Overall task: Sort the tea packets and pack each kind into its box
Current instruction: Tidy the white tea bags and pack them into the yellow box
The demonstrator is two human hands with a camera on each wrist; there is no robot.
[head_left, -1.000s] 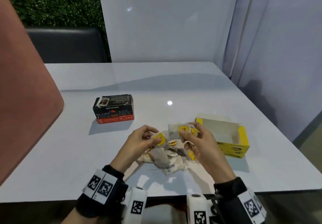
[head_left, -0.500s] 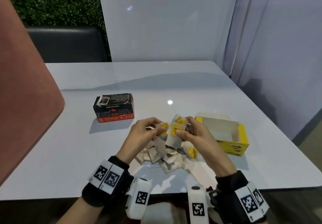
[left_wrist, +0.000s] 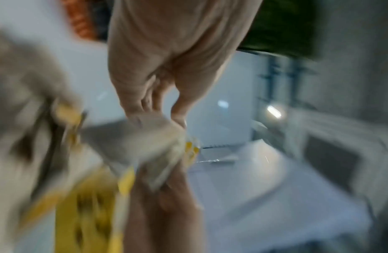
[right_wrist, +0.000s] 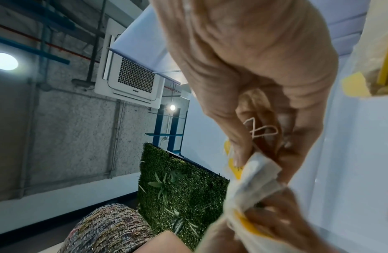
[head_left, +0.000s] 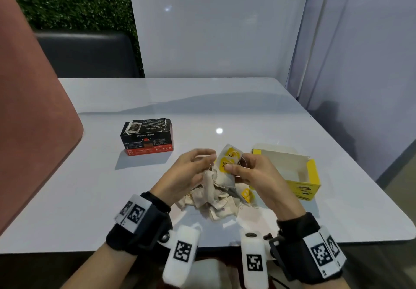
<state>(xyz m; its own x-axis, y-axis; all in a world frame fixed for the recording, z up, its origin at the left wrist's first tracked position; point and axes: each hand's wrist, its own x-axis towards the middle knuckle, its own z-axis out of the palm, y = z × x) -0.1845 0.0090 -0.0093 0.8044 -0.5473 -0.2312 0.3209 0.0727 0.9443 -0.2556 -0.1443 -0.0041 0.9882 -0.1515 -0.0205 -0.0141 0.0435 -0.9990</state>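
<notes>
Both hands work above a loose pile of tea packets [head_left: 216,201] lying on the white table [head_left: 90,198] close to its near edge. The right hand [head_left: 254,176] pinches a small stack of yellow-tagged packets [head_left: 227,165] between thumb and curled fingers, the thumb lying across the lower yellow tag; strings loop loose around the fingers, as the right wrist view also shows. The left hand [head_left: 193,171] has its fingers curled onto a pale packet [head_left: 208,187] that hangs down towards the pile, its top edge meeting the right hand's stack; the left wrist view is too blurred to show the grip finely. Compared with a second ago, when the hands held one yellow-tagged packet each and stood apart, the two hands have closed together and the packets now lie bunched in the right hand's pinch, so the collected stack has grown. The open yellow box [head_left: 299,176] stands just right of the right hand, its cavity facing up and, as far as can be seen, nearly empty; the black and red box [head_left: 147,136] stands closed, well apart to the left and farther back. Judged from this, sorting is under way but packing has hardly begun: most packets remain in the pile, and the gathered yellow-tagged stack appears destined for the yellow box. The tangled strings could drag neighbouring packets along when the stack is carried over.
</notes>
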